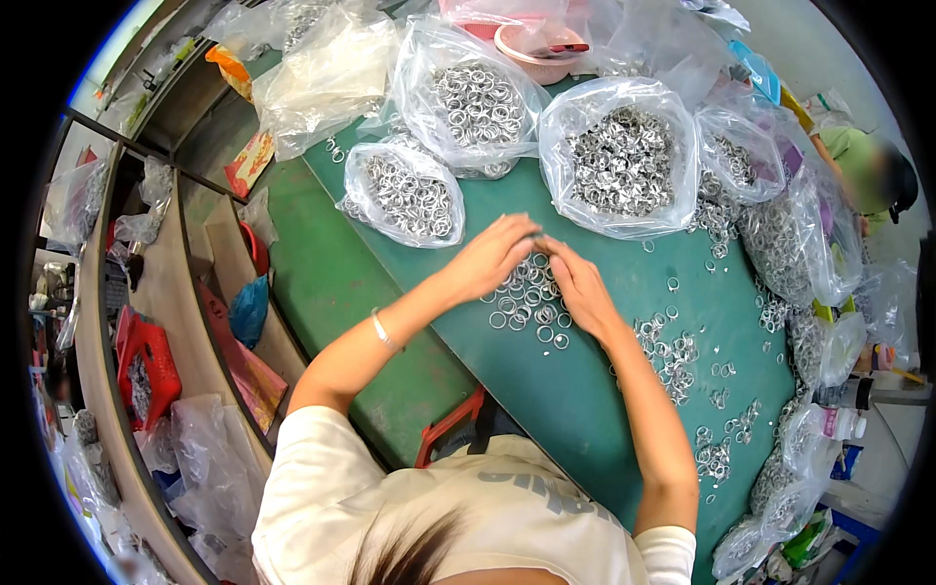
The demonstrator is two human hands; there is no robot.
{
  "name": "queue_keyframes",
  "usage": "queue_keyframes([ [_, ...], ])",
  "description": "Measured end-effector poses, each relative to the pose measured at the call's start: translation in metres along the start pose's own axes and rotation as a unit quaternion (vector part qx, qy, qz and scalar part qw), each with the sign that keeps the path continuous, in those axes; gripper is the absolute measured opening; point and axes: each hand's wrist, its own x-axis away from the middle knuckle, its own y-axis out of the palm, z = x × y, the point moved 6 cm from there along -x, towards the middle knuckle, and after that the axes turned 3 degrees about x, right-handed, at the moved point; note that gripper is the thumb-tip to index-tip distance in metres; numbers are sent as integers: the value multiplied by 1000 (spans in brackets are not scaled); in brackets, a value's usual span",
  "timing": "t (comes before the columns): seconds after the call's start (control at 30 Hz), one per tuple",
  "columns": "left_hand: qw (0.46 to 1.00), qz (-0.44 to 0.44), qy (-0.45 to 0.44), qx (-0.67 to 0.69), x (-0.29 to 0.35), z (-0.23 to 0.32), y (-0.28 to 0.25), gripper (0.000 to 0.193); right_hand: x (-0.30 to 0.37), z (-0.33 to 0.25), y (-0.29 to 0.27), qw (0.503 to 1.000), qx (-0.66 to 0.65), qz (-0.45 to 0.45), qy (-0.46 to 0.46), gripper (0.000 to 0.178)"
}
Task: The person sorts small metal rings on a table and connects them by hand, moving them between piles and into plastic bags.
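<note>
My left hand (495,255) and my right hand (582,287) meet at the fingertips above a loose pile of silver metal rings (529,300). Fingers of both hands are pinched together around a small greyish thing, too tiny and partly covered to name. Just beyond my left hand stands a small clear plastic bag (408,198) full of rings. A bigger open bag (618,161), filled with small silver metal pieces, sits beyond my right hand. More scattered rings (668,356) lie to the right of my right forearm.
Another bag of rings (475,102) stands at the back, near a pink basin (534,60). Stuffed plastic bags (780,244) line the table's right edge. Wooden shelves with a red basket (146,366) are at the left. A co-worker in green (863,175) is at the far right.
</note>
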Motion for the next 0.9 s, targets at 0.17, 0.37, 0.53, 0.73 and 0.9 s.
queue_keyframes([
  [0.17, 996, -32, 70, -51, 49, 44, -1, 85, 45, -14, -2, 991, 125, 46, -23, 65],
  [0.37, 974, -73, 153, -152, 39, 42, 2, 87, 55, -17, 24, 944, 324, 38, -60, 85],
  [0.53, 976, -69, 149, -141, 33, 37, 2, 58, 59, -12, 22, 932, 344, 95, -59, 66],
  [0.73, 967, 5, 210, -143, 32, 38, 10, 42, 62, -23, 26, 910, 348, 223, -48, 49],
  [0.9, 965, 18, 206, -160, 32, 38, 12, 37, 59, -19, 29, 916, 352, 181, -65, 34],
])
